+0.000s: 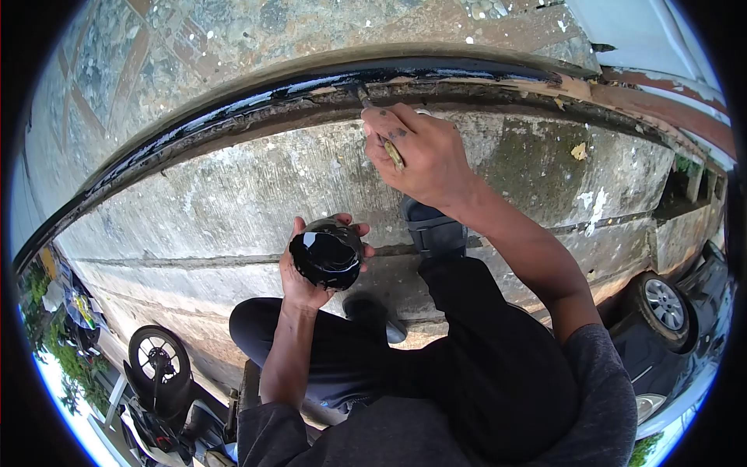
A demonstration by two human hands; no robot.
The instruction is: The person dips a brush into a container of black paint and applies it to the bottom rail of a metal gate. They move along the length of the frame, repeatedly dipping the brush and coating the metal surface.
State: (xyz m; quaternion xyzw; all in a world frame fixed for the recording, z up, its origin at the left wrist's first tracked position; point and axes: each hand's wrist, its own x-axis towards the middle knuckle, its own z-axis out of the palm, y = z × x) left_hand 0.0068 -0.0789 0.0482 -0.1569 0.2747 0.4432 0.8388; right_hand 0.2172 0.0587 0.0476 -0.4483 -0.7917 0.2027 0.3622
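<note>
My left hand (305, 289) is wrapped round a cup of glossy black paint (327, 253), its opening facing up. A paintbrush (394, 153) is pinched in my right hand (416, 152), and its dark bristles touch the lower side of a long curb edge (296, 86). Wet black paint shines along much of that edge, while patches of lighter surface show through near the bristles. Dark smudges mark my right fingers. The brush handle sticks out below my fingers.
Beyond the edge lies a stone-patterned pavement (257, 39). Concrete slabs (233, 187) stretch on my side, with a drain opening (685, 187) at right. A motorcycle (159, 366) stands lower left, a dark car (661, 327) lower right. My shoes (437, 229) rest on the concrete.
</note>
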